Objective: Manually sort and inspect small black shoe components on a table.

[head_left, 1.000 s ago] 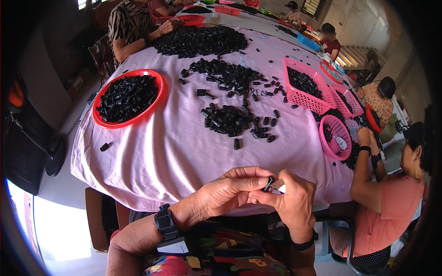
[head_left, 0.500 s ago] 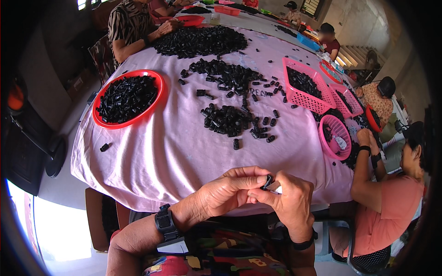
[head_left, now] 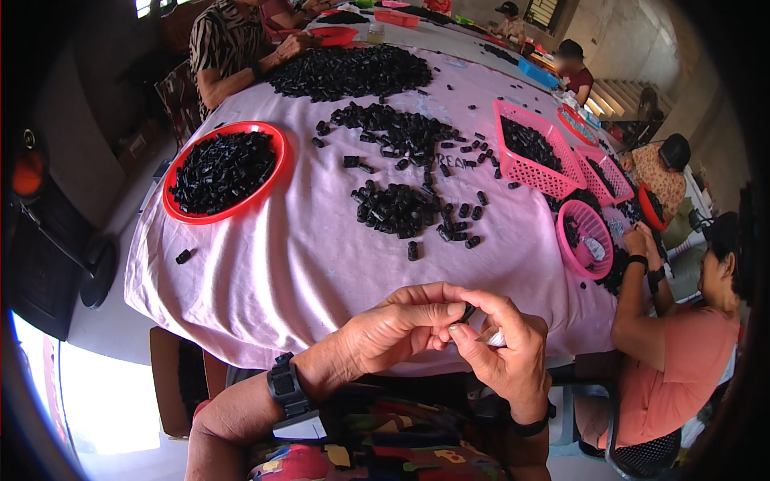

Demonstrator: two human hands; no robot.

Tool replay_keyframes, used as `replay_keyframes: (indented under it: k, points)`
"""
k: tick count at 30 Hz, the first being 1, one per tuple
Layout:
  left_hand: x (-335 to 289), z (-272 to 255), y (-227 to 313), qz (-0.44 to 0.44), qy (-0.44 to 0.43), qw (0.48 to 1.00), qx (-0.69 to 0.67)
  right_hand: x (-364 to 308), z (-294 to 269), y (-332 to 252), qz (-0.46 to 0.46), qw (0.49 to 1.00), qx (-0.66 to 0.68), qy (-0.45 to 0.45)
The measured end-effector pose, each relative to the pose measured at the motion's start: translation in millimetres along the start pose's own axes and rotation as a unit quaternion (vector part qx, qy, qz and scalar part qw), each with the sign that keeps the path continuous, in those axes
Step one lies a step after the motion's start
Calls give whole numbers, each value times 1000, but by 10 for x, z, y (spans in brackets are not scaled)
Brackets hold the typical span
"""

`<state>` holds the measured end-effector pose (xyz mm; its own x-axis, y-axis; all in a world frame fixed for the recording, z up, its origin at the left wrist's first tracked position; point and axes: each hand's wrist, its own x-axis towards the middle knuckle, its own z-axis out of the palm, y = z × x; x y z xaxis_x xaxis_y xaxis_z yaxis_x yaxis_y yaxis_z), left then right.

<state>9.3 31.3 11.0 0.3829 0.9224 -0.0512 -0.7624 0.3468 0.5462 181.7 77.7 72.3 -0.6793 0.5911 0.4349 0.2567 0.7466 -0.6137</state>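
Just off the table's near edge, my left hand (head_left: 401,325) pinches a small black plastic piece (head_left: 468,311) between thumb and fingers. My right hand (head_left: 513,345) meets it there, its fingertips at the piece. A small whitish object (head_left: 496,339) with a narrow pointed end sits in the right hand, partly covered by the fingers; its kind is unclear. Beyond my hands lies a small pile of black pieces (head_left: 389,210), with a larger scattered group (head_left: 397,132) behind it. To the left, a red round basin (head_left: 282,168) is heaped with similar pieces.
A pink cloth (head_left: 321,264) covers the table. At right stand a pink rectangular basket (head_left: 553,186) and a pink round basket (head_left: 565,248). A big black heap (head_left: 353,72) lies farther off. A person in a salmon shirt (head_left: 698,353) sits close on my right; others work around the table.
My right hand has turned and its fingers have opened out somewhat, showing more of the whitish object. The black piece remains in my left hand, now more covered by fingers.
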Motion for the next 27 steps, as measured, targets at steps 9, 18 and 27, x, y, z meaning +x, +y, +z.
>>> replay_keyframes:
  k: [9, 18, 27]
  points:
    - [-8, 11, 46, 3, 3, 1000, 8, -15, 6, 27, -1, 1000, 11, 9]
    - [-22, 53, 43, 24, -12, 999, -18, -37, 53, 39, 23, 995, 15, 98]
    - [-18, 81, 8, 52, -9, 999, -3, -18, 75, -3, 20, 994, 22, 102]
